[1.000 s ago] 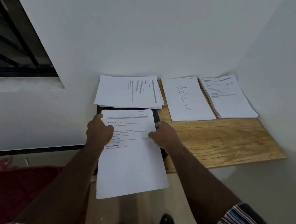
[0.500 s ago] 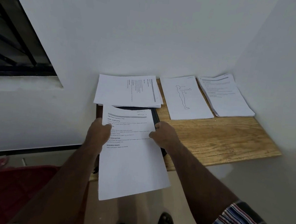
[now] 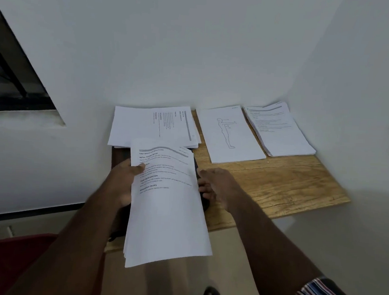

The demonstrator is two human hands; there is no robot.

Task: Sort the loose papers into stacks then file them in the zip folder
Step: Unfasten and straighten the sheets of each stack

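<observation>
Wooden worktop (image 3: pixel 278 190) in a white corner. My left hand (image 3: pixel 123 179) pinches a sheaf (image 3: pixel 166 205); right hand (image 3: pixel 216 183) curled, grip unclear.

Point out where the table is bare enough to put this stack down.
Bare wood on the table: the near right part, in front of the figure sheet and the right stack, right of the right hand. The left side is crowded: the sideways stack, the held stack, a dark folder under it.

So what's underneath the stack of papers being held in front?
A dark folder lies flat under the held stack on the wooden table. Only its edges show beside the left hand and right hand; its zip and opening are covered.
</observation>
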